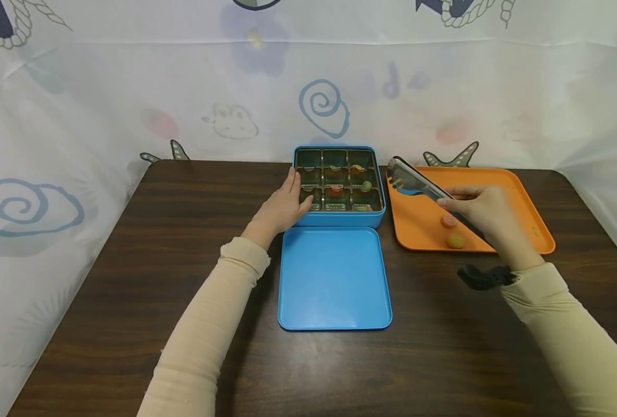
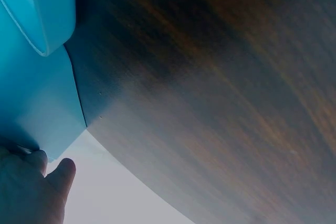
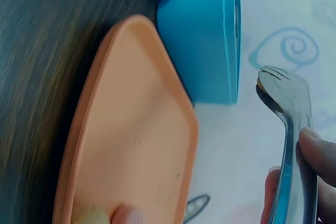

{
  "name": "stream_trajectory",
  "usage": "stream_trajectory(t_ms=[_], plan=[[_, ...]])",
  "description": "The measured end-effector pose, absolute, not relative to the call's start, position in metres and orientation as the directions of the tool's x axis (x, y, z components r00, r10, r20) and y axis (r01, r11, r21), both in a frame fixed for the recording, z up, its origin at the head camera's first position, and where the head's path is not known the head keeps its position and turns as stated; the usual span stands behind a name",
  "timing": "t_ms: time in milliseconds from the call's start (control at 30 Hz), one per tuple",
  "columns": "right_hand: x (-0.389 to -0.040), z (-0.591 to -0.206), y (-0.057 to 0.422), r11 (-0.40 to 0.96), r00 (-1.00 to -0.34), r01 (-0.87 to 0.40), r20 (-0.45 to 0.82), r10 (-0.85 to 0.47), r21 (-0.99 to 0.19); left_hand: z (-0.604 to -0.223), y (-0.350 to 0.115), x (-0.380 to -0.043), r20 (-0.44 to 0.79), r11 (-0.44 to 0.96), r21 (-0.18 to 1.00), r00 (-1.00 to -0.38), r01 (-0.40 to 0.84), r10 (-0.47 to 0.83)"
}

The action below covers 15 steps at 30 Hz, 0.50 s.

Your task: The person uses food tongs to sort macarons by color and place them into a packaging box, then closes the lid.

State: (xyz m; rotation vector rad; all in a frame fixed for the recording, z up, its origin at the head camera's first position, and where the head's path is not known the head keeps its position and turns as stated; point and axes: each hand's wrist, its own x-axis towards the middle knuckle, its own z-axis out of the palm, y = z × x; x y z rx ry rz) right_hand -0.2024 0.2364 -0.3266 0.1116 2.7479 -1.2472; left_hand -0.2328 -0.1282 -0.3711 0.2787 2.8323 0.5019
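Observation:
My left hand (image 1: pixel 282 204) rests on the left side of a blue box (image 1: pixel 340 219), its fingers straight along the rim and the thumb over the front corner. Inside the box is a dark divided insert (image 1: pixel 334 179) whose several compartments hold small coloured pieces, among them a green piece (image 1: pixel 366 186). My right hand (image 1: pixel 477 211) grips metal serving tongs (image 3: pixel 291 124) with fork-like tips, raised over the left part of an orange tray (image 1: pixel 501 182). The tips are close together, and a small brownish edge shows between them; I cannot tell what it is.
On the orange tray lie a pink piece (image 1: pixel 449 221) and a yellow-green piece (image 1: pixel 455 241). A flat blue lid (image 1: pixel 334 278) lies on the dark wooden table (image 1: pixel 183 231) just in front of the box. Behind the table hangs a white printed cloth (image 1: pixel 183 75).

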Motion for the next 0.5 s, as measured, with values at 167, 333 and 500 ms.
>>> stream_trajectory(t_ms=[167, 333, 500], plan=[[-0.204, -0.325, 0.22, 0.59, -0.983, 0.137, -0.181, -0.015, -0.796, -0.371, -0.128, -0.233, -0.209, 0.926, 0.35, -0.951, 0.143, 0.226], [-0.207, -0.327, 0.203, 0.667, -0.987, 0.099, -0.16, -0.03, -0.738, -0.371, -0.128, -0.234, -0.207, 0.928, 0.342, -0.952, 0.145, 0.225], [-0.208, -0.33, 0.188, 0.671, -0.989, 0.061, -0.133, -0.057, -0.739, -0.372, -0.128, -0.234, -0.212, 0.932, 0.334, -0.952, 0.143, 0.222]])
